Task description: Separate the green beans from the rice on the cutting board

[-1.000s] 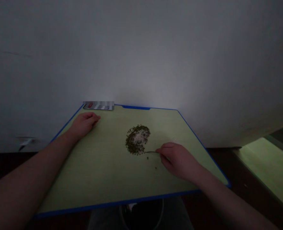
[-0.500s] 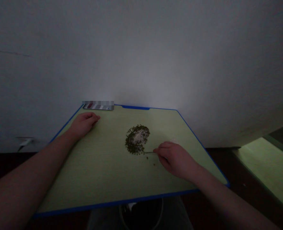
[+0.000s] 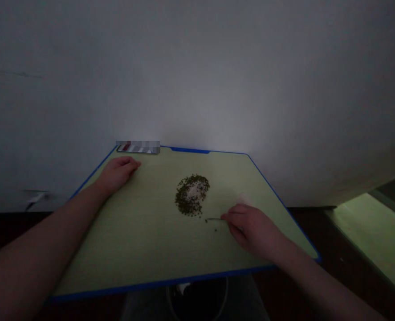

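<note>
A pile of small green beans (image 3: 184, 205) lies mid-table, with a paler patch of whitish grains (image 3: 193, 189) in it. My right hand (image 3: 254, 229) is closed in a pinch on a thin stick-like tool (image 3: 214, 219), too dim to name more exactly. The tool points left, its tip at a single loose bean (image 3: 206, 221) just off the pile's lower right. Another stray bean (image 3: 215, 230) lies nearer me. My left hand (image 3: 120, 173) rests on the table to the left, fingers curled; whatever they may hold is hidden.
The pale table (image 3: 144, 249) has a blue edge and stands against a wall. At its far left corner lies a flat, phone-like device (image 3: 137, 148), partly blurred. Beyond my right hand is a faint clear piece (image 3: 243, 197). Below the near edge sits a dark bin (image 3: 197, 301).
My right hand has drawn back from the pile, slightly right and towards me. The tool's tip has gone from the pile's edge to the loose bean. My left hand stays put.
</note>
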Demonstrator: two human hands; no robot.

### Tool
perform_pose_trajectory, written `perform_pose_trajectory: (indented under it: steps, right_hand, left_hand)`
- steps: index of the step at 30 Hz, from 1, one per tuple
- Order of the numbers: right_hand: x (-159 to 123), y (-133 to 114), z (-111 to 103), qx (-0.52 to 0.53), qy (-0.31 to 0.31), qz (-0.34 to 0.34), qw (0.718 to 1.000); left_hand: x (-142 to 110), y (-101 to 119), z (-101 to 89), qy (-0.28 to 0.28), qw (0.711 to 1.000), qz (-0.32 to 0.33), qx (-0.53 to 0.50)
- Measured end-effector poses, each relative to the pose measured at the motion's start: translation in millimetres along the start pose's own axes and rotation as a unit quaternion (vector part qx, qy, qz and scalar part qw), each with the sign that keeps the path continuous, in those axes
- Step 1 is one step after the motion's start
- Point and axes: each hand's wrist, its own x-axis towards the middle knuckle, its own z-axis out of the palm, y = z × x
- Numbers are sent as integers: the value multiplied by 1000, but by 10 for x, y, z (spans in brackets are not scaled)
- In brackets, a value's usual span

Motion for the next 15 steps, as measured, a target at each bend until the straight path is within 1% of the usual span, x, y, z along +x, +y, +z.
perform_pose_trajectory:
  steps: [7,11,15]
  right_hand:
    - [14,-55,14,2,-2,-14,1000]
    - [28,-75,35,3,7,-9,1000]
    - [46,-135,63,-20,-2,1,1000]
  left_hand:
    - [-65,135,-3,8,1000,-11,10]
    - [-50,120,5,7,1000,-13,2]
    - [-34,97,10,4,1000,-11,-5]
